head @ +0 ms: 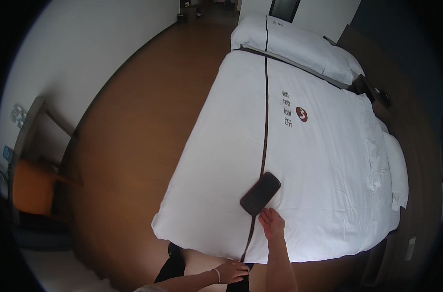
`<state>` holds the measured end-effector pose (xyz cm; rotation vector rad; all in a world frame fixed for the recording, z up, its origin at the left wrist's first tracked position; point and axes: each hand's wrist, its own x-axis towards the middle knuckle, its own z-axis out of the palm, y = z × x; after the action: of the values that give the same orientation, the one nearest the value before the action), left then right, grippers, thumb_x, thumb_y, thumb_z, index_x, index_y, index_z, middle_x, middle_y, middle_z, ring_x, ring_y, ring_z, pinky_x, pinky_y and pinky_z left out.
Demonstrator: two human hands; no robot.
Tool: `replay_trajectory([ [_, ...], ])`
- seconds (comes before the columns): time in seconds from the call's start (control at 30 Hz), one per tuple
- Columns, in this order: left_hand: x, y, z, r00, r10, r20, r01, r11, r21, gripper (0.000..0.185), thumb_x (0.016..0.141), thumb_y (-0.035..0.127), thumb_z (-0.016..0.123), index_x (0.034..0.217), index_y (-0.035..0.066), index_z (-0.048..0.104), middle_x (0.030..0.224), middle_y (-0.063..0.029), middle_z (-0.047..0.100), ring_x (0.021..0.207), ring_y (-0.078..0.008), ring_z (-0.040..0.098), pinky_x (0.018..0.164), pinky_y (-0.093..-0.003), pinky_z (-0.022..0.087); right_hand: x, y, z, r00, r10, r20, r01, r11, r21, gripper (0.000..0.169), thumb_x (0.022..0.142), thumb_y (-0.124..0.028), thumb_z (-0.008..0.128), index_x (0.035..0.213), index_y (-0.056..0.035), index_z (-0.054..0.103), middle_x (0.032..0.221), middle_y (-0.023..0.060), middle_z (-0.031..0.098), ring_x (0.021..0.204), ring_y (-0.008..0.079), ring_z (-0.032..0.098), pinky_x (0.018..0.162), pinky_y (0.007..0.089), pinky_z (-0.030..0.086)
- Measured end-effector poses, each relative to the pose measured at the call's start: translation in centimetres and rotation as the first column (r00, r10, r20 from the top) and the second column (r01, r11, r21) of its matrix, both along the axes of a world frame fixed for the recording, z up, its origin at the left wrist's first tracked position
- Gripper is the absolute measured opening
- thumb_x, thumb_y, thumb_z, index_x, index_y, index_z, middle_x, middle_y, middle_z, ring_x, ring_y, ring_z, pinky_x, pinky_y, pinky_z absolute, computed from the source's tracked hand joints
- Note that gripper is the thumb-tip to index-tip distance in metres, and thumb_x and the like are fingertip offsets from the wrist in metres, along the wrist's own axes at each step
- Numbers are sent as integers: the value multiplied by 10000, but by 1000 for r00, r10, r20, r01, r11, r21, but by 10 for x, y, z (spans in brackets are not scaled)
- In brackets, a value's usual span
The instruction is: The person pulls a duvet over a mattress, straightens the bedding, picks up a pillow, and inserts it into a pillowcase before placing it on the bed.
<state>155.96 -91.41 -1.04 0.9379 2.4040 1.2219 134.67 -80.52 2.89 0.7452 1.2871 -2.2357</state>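
Note:
A black case [260,193] with rounded corners and a thin reddish edge lies slantwise on a white duvet [316,175], across its dark stripe. My right hand [272,222] is at the case's lower right edge, fingers extended and bent slightly; whether they touch it is hard to tell. Below the bed's near edge, my left hand [233,272] lies over my dark-clad leg, close to the lower end of the stripe. It wears a light bracelet [217,275] and shows nothing in its fingers. The duvet bears a round brown logo [301,114] and printed writing.
Beyond the bed stands a second bed [294,45] with white bedding. A white pillow [394,168] rests at the right, by the dark headboard. To the left are an orange chair [33,186] and a desk [31,124] along the wall. Brown flooring [148,109] runs beside the bed.

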Motion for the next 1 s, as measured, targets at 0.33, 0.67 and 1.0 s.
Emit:
replay_trajectory([
  [0.33,247,-405,76,293,934,203,-637,349,-687,273,793,257,536,997,86,596,938,-146,609,858,-298,580,750,-362,465,18,-39,-17,980,-176,-91,182,981,66,271,903,-133,338,1109,-20,471,870,89,587,722,181,576,564,272,482],
  [0.67,39,-457,47,561,649,514,-655,728,-204,341,790,174,568,1105,53,522,878,-104,622,746,-162,582,678,-286,478,15,-100,-33,893,-425,-149,451,844,292,305,756,42,441,1034,-83,455,835,82,560,646,194,560,458,281,460],
  [1.0,-69,-684,52,-264,546,795,-868,225,-443,280,801,264,485,1026,97,487,822,-54,561,672,-170,531,572,-274,434,-128,-332,7,942,-335,35,336,942,-23,330,719,79,514,1013,-64,470,797,97,573,653,216,556,519,351,456],
])
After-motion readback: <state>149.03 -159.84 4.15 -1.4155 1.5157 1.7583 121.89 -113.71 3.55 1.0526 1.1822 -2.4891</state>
